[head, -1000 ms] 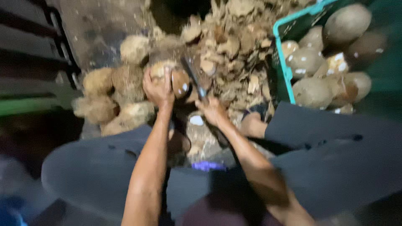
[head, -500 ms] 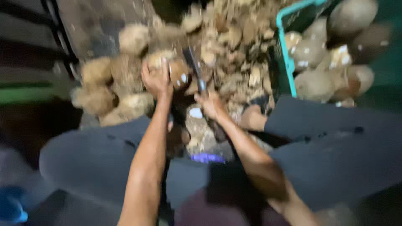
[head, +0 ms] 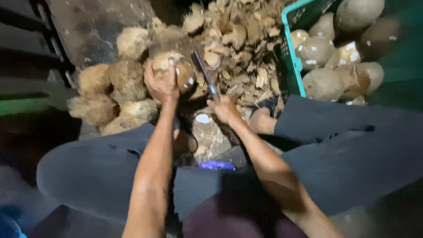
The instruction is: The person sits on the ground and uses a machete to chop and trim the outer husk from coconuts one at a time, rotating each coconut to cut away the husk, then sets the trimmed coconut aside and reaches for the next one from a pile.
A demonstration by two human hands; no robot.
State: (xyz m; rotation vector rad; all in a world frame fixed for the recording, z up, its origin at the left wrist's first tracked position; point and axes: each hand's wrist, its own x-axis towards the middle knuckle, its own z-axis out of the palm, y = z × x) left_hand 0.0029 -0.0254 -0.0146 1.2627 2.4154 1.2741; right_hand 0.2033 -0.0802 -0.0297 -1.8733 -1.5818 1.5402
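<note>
My left hand (head: 161, 83) grips a brown, partly husked coconut (head: 180, 72), holding it up in front of me. My right hand (head: 224, 108) is closed around the handle of a dark-bladed knife (head: 203, 75); the blade points up and away, its edge just right of the coconut. Both arms reach forward between my knees, which are covered in dark cloth.
A pile of fibrous unhusked coconuts (head: 119, 88) lies at the left. Loose husk scraps (head: 242, 48) are heaped straight ahead. A green plastic crate (head: 291, 57) at the right holds several peeled coconuts (head: 326, 53). A worn chopping block (head: 211, 132) and a small blue object (head: 217, 165) sit between my legs.
The view has shifted slightly. My hands keep their grips, and the knife blade stays close beside the coconut.
</note>
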